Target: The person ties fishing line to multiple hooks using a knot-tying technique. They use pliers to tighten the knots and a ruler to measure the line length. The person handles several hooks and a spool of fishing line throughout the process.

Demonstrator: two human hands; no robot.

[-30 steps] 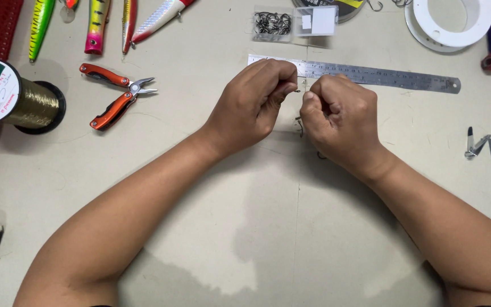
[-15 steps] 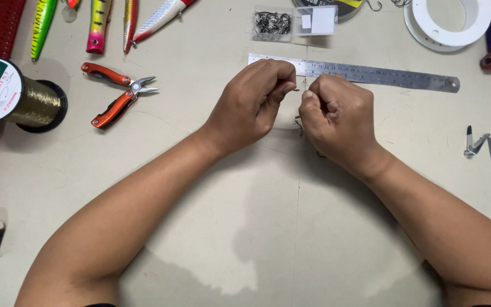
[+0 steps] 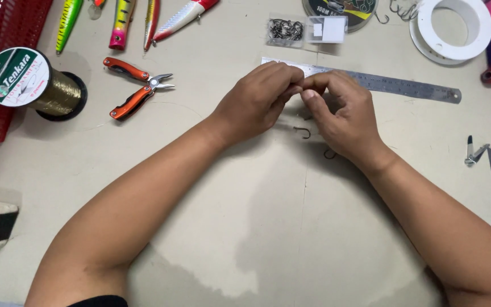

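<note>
My left hand and right hand met fingertip to fingertip over the near end of the steel ruler, both curled closed; whatever they pinched was too small to make out. A small fish hook lay on the table just below the hands, a second hook beside my right wrist. Orange-handled pliers lay well to the left, with the spool of gold line beyond them. Painted lures lined the far edge. A clear packet of hooks sat behind the ruler, and a white reel to the far right.
</note>
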